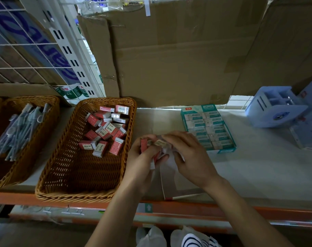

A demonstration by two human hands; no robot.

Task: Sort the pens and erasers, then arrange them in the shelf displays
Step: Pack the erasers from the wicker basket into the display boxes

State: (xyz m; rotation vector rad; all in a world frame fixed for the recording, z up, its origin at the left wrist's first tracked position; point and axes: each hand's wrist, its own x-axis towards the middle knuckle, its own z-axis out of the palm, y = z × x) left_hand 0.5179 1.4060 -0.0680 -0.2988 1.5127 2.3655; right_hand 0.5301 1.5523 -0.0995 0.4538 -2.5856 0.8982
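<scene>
A wicker basket [66, 168] on the shelf holds several red-and-white boxed erasers [107, 129] in its far half. Just right of the basket, my left hand [142, 157] grips a few of the same red erasers [144, 145]. My right hand [189, 155] meets it from the right, fingers curled over one eraser [160, 142] at the top of that bundle and over a white carton [167, 177] lying under both hands. A teal display box of green-labelled erasers [208, 127] stands behind my right hand. A second wicker basket [50, 111] at far left holds grey pens [21, 127].
Large cardboard boxes [178, 59] wall off the back of the shelf. A light blue plastic organiser [274, 107] lies at the right with a clear dotted case [308, 132] beside it. A white wire grid [27, 56] rises at the back left. The shelf's orange front rail [169, 209] runs below.
</scene>
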